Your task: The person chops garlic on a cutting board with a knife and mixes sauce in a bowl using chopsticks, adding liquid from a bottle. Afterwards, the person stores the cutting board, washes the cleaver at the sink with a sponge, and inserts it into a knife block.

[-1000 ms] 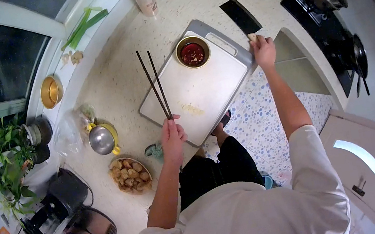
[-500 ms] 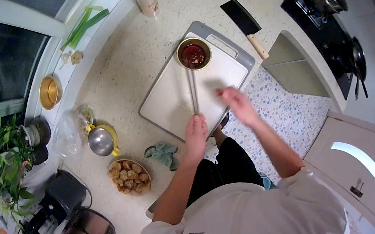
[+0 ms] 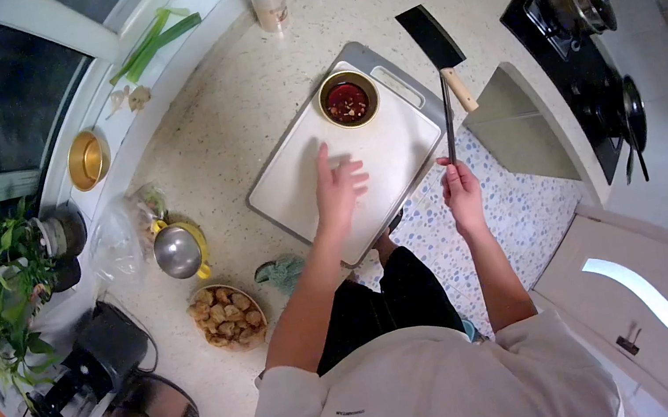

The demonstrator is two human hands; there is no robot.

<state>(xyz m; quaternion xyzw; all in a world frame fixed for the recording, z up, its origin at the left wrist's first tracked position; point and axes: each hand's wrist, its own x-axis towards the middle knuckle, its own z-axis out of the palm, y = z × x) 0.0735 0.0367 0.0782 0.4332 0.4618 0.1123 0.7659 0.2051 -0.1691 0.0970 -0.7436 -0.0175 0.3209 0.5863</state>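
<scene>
My right hand is closed around the lower end of a pair of chopsticks, which point away from me past the right edge of the cutting board. My left hand hovers over the white cutting board with its fingers spread and nothing in it. At the board's far end stands a gold bowl of dark reddish sauce with small pale bits. A cleaver with a wooden handle lies on the counter, its handle close to the chopstick tips.
A bowl of browned food pieces, a metal bowl with yellow trim and a green cloth are on the left. Scallions and another gold bowl rest on the sill. A stove is at right.
The chopsticks have passed from my left hand to my right and moved from the sauce bowl to the right of the board. My left hand has opened and moved slightly forward.
</scene>
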